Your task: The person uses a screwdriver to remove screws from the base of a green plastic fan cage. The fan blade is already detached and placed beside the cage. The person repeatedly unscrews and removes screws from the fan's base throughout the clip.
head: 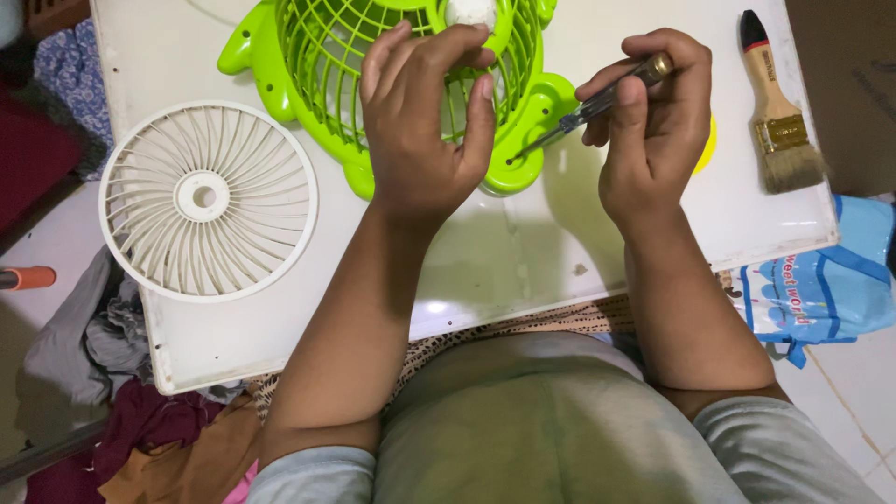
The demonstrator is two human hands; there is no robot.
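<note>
The white grille [207, 200] already lay detached on the worktop [485, 271], left of the green fan body [317, 65], so the front cover was off. The left hand [420, 121] rested curled on the body's cage, steadying it. The right hand [653, 121] was clamped on a screwdriver [588, 107], its tip set at the body's lower right foot, so a screw there was seemingly in hand. The brush [779, 112] lay untouched at the right edge.
</note>
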